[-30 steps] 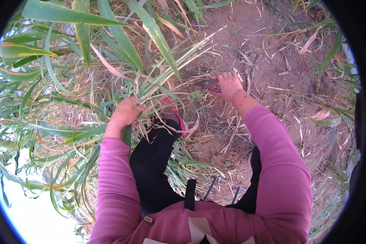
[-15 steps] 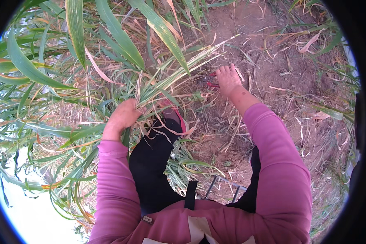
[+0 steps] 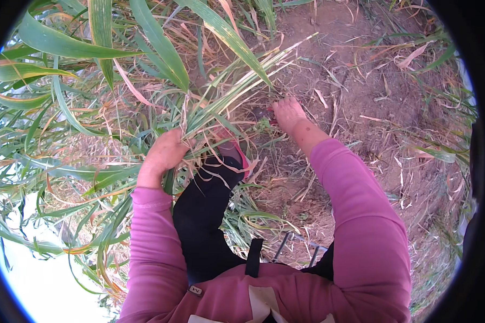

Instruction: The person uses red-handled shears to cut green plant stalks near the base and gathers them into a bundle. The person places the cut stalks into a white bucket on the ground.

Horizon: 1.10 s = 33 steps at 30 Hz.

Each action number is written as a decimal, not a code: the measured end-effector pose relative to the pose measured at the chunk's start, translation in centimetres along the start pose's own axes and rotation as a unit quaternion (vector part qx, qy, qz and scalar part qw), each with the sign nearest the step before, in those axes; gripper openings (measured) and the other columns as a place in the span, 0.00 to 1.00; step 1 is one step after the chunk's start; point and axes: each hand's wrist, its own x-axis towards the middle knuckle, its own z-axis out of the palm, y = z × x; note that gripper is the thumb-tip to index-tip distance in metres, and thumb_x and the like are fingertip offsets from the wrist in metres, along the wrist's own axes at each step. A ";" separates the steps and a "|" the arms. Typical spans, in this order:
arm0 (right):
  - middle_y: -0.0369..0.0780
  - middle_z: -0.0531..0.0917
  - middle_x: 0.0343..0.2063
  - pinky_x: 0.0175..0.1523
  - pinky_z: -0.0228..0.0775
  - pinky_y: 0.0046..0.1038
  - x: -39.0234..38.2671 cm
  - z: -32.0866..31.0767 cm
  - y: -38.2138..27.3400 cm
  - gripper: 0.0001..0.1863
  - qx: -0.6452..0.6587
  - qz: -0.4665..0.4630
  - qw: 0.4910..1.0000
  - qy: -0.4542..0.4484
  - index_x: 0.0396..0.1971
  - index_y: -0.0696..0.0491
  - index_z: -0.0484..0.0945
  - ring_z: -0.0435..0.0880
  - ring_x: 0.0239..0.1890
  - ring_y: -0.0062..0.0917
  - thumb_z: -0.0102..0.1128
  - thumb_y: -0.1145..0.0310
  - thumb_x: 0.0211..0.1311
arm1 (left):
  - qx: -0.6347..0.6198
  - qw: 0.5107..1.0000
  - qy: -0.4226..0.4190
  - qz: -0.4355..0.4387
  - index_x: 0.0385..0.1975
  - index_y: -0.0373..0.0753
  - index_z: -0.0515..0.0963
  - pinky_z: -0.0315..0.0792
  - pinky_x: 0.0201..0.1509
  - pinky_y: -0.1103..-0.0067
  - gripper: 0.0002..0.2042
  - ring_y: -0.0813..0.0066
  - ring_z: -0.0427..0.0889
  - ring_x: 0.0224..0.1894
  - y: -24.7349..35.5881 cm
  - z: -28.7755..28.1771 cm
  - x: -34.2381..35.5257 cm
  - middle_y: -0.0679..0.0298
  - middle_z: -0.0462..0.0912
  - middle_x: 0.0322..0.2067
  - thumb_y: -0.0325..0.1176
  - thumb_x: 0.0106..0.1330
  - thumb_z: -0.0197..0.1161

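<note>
My left hand is closed round a bundle of long green and straw-coloured grass stalks. The stalks slant up and to the right, with their pale ends spread over the soil. My right hand grips red-handled pruning shears, low over the ground just below the stalks' far part. Most of the shears is hidden by my fingers and the dry litter, so their blades cannot be made out. Beneath the bundle my left foot shows in a red-edged shoe.
Tall leafy grass plants stand thick on the left, and broad leaves hang across the top. Bare soil with dry scraps lies to the right. Cut greenery and a metal frame are between my legs.
My right hand has moved left and slightly down with the pruning shears, closer to the base of the plants. My left hand keeps its hold on the stalks, almost still.
</note>
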 end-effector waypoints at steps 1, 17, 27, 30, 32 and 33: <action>0.44 0.78 0.41 0.58 0.60 0.38 0.0 0.2 0.3 0.14 0.057 0.023 0.997 -0.040 0.43 0.55 0.70 0.75 0.50 0.34 0.52 0.69 0.56 | -0.013 1.000 -0.005 -0.007 0.40 0.32 0.74 0.68 0.49 0.63 0.18 0.45 0.75 0.44 0.4 -0.2 -0.2 0.42 0.78 0.36 0.43 0.60 0.58; 0.42 0.71 0.51 0.66 0.46 0.41 0.0 -2.0 0.2 0.28 -0.015 0.077 0.996 0.048 0.51 0.55 0.68 0.66 0.58 0.32 0.61 0.60 0.49 | -0.037 0.998 0.048 0.021 0.41 0.33 0.73 0.68 0.49 0.62 0.16 0.45 0.74 0.45 1.3 0.0 0.3 0.43 0.78 0.37 0.40 0.61 0.57; 0.40 0.82 0.40 0.56 0.64 0.33 1.2 -1.8 -0.9 0.17 0.069 0.066 0.995 -0.024 0.43 0.54 0.74 0.79 0.48 0.30 0.57 0.65 0.54 | -0.020 0.999 0.028 0.017 0.42 0.34 0.73 0.68 0.50 0.62 0.17 0.45 0.75 0.44 0.7 0.1 0.4 0.44 0.78 0.37 0.42 0.62 0.56; 0.43 0.80 0.43 0.57 0.64 0.36 -0.3 -3.3 1.7 0.20 0.184 0.115 0.974 -0.057 0.45 0.55 0.72 0.77 0.51 0.34 0.59 0.62 0.53 | -0.022 0.999 0.039 0.004 0.41 0.32 0.72 0.68 0.50 0.62 0.18 0.45 0.75 0.44 0.4 0.2 0.5 0.43 0.78 0.37 0.42 0.62 0.56; 0.45 0.76 0.47 0.60 0.60 0.36 -2.0 -4.2 3.9 0.25 0.136 0.109 0.984 -0.020 0.48 0.55 0.70 0.73 0.55 0.34 0.61 0.59 0.51 | -0.016 0.999 0.040 0.016 0.40 0.30 0.72 0.68 0.50 0.62 0.18 0.44 0.75 0.44 -0.3 0.6 1.1 0.42 0.78 0.36 0.42 0.62 0.57; 0.45 0.75 0.49 0.61 0.58 0.37 -2.7 -4.3 4.8 0.27 0.113 0.105 0.988 -0.002 0.49 0.55 0.69 0.71 0.57 0.33 0.62 0.58 0.50 | -0.013 0.999 0.041 0.022 0.40 0.30 0.72 0.68 0.50 0.62 0.19 0.44 0.75 0.44 -0.7 0.8 1.2 0.42 0.78 0.36 0.42 0.62 0.57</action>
